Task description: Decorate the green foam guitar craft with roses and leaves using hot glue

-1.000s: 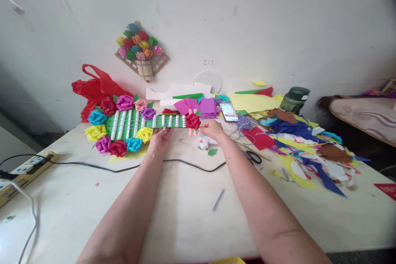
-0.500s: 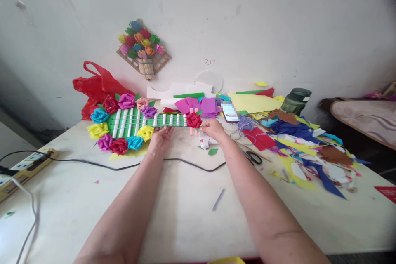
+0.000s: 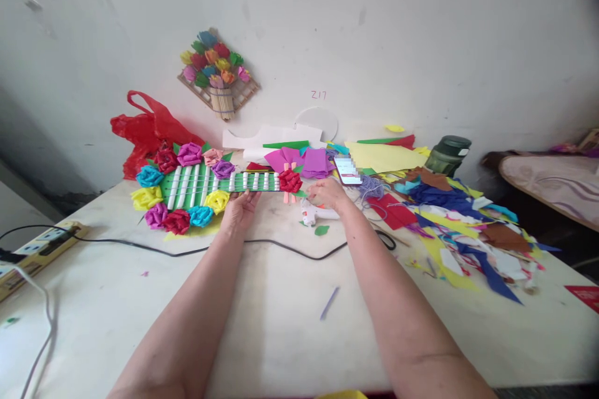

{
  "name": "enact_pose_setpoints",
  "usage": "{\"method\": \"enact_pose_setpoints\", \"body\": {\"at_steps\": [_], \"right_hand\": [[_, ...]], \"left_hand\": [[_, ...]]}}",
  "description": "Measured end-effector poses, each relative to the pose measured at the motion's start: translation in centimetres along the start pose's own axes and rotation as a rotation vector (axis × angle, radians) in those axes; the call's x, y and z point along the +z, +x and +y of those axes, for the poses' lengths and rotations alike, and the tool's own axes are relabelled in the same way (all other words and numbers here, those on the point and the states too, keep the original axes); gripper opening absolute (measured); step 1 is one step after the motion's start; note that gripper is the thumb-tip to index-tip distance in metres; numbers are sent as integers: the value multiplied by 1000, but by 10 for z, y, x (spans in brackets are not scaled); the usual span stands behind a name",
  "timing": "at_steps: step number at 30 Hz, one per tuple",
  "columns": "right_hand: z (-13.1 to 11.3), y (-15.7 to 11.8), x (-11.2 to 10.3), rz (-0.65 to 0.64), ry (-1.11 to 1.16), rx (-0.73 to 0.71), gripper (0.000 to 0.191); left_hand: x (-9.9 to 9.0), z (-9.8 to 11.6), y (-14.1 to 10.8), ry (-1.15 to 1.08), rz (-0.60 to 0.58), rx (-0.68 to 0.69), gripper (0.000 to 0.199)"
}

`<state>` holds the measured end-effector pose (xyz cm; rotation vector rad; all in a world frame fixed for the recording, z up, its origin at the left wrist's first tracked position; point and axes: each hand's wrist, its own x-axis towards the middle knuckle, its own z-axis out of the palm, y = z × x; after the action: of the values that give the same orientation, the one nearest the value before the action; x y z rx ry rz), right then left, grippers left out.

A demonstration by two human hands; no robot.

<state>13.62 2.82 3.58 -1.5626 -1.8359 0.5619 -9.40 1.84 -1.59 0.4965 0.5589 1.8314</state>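
A craft guitar (image 3: 187,184) of green card with white frets lies across the table, ringed with colourful paper flowers. My left hand (image 3: 242,207) grips its neck from below, with the thumb at the lower edge. At the head end sits a red paper flower (image 3: 290,181), with a small green paper leaf (image 3: 299,194) beside it. Just right of that leaf is my right hand (image 3: 328,193), its fingers curled together; whatever they hold is hidden. Under this hand lies a white glue gun (image 3: 310,213), partly covered, and near it a loose green leaf (image 3: 321,230).
A black cable (image 3: 281,244) crosses the table from the power strip (image 3: 47,249). To the right are black scissors (image 3: 387,240), a phone (image 3: 347,170), purple yarn (image 3: 372,186) and heaped paper scraps (image 3: 468,218). Behind them stands a green bottle (image 3: 448,156); a red bag (image 3: 145,131) is at back left.
My right hand has shifted slightly right, away from the red flower and the leaf beside it. The guitar, still in my left hand, has moved a little to the left.
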Motion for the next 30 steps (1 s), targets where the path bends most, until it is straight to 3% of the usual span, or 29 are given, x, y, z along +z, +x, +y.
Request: {"method": "enact_pose_setpoints", "body": {"at_steps": [5, 9, 20, 30], "right_hand": [[7, 9, 3, 173, 64, -29, 15], [9, 11, 8, 226, 126, -42, 16], [11, 13, 12, 214, 419, 33, 21], [14, 13, 14, 220, 431, 80, 25]], "left_hand": [[1, 0, -1, 12, -12, -16, 44], [3, -1, -2, 19, -20, -24, 43], [5, -1, -7, 82, -68, -44, 47], [2, -3, -5, 100, -106, -68, 43]]}}
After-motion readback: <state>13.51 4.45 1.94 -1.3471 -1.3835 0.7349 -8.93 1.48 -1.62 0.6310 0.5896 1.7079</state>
